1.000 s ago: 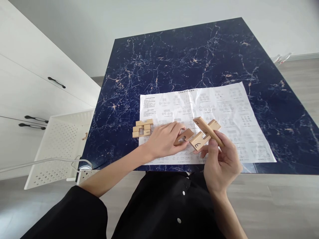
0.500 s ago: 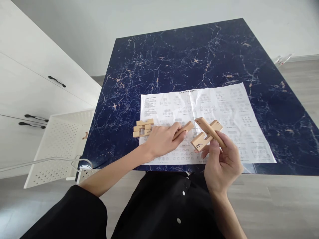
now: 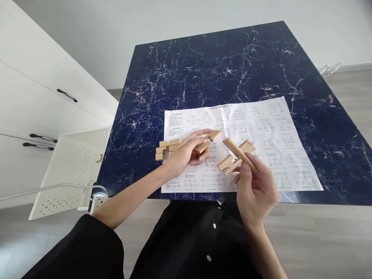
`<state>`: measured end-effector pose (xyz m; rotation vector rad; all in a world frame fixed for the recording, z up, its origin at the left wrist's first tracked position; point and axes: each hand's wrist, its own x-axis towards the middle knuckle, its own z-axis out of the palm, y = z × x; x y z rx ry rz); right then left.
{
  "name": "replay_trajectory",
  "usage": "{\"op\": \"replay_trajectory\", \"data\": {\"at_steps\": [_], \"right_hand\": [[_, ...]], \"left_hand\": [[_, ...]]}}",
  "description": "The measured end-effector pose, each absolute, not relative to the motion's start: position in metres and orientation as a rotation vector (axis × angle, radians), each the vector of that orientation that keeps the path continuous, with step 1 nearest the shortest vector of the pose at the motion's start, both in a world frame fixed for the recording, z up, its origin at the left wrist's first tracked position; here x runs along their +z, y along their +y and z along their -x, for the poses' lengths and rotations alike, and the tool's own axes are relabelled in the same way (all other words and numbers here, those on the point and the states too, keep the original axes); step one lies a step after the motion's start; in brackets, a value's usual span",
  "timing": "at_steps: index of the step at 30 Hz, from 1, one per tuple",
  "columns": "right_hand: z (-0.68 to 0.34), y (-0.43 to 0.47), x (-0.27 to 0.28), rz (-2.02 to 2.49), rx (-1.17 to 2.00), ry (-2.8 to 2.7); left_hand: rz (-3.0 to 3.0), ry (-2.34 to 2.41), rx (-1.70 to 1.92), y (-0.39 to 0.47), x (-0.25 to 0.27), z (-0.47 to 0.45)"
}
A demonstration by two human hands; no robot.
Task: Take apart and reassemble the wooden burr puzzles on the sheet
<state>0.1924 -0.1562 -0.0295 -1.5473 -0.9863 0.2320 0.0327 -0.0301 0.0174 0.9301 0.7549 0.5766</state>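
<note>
Between the fingers of my left hand [image 3: 187, 151] is a notched wooden puzzle piece [image 3: 213, 135], its far end sticking out to the right. My right hand [image 3: 258, 186] grips two wooden puzzle pieces [image 3: 236, 151] that cross each other at an angle; a dark mark like a 3 shows on the lower one. The piece on the left and the crossed pair are apart, with a small gap between them. Under both hands lies a creased instruction sheet [image 3: 261, 120] printed with small diagrams. Left of my left hand, more notched wooden pieces [image 3: 162, 149] sit grouped on the sheet's edge, partly hidden.
The dark blue marbled table [image 3: 192, 77] extends beyond the sheet. A white perforated basket [image 3: 69, 170] stands left of the table, with a white cable [image 3: 52, 186] running across it. White cabinets with black handles [image 3: 66, 95] line the left side.
My left hand has drawn slightly left and turned its piece, so the notch now shows. The crossed pieces in my right hand have shifted a little to the left.
</note>
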Motion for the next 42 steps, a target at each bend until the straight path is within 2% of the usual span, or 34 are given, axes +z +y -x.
{"op": "replay_trajectory", "data": {"at_steps": [12,28,42], "right_hand": [[-0.192,-0.154,-0.027,1.556,0.173,-1.247],[-0.192,-0.157,-0.029,1.551,0.188,-1.239],[-0.192,-0.151,-0.026,1.391,0.063,-1.356]], "left_hand": [[-0.762,0.668,0.491,-0.025,0.020,-0.030],[-0.971,0.683,0.436,-0.031,0.024,-0.032],[-0.958,0.730,0.328,-0.031,0.012,-0.026]]}}
